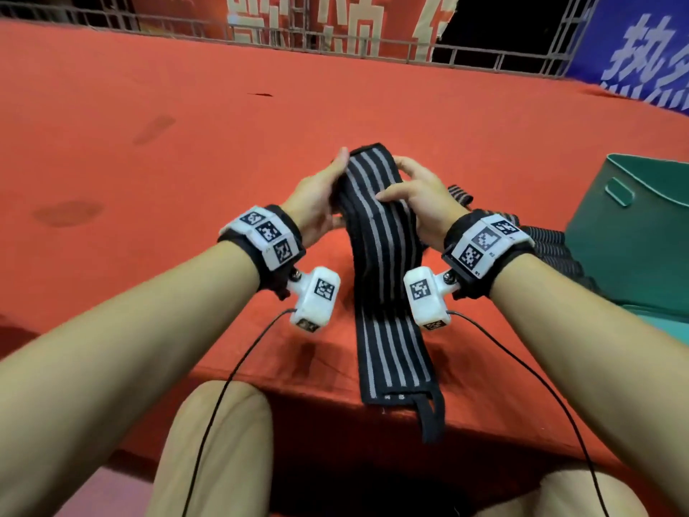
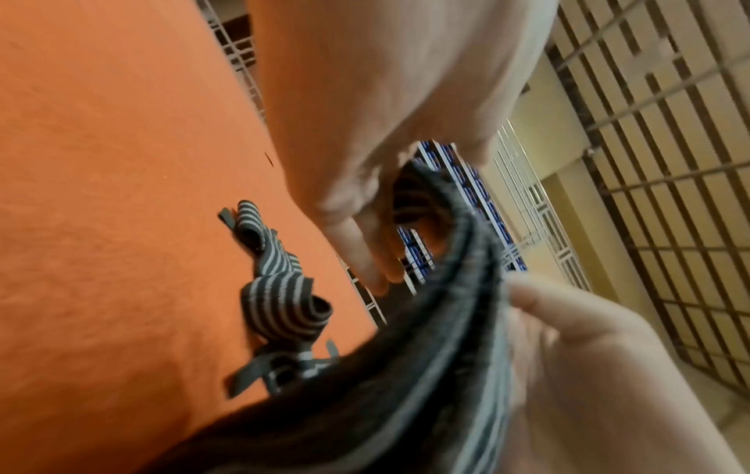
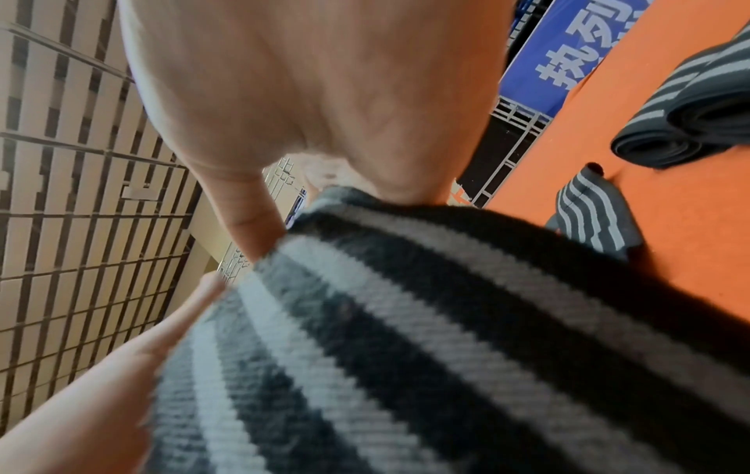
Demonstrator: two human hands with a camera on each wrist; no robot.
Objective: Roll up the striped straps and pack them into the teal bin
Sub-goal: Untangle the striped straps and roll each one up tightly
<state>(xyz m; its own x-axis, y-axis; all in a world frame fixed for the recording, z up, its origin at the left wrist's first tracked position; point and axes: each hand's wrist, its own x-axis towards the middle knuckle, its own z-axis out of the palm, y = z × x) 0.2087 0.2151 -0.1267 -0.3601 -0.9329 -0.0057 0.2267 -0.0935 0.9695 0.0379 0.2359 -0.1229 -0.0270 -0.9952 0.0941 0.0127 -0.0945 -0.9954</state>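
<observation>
Both hands grasp the far end of one striped strap (image 1: 384, 233): the left hand (image 1: 317, 195) pinches its left edge with the thumb on top, and the right hand (image 1: 417, 195) curls over the right edge with fingertips pressed on the stripes. The strap is lifted at that end, and the rest trails toward the person along the red surface (image 1: 149, 106), its narrow loop (image 1: 432, 416) hanging past the near edge. No coil has formed yet, so this looks like the very start of a roll — and that is where it could go wrong. If the first turn is loose or skewed, the roll will likely cone out and spring open once let go. The overhanging tail could also drag the strap off the edge if the hold slackens. More straps (image 1: 551, 240) lie beside the right wrist, touching the teal bin (image 1: 634, 225) — a careless elbow might snag them. The bin's inside is not visible.
</observation>
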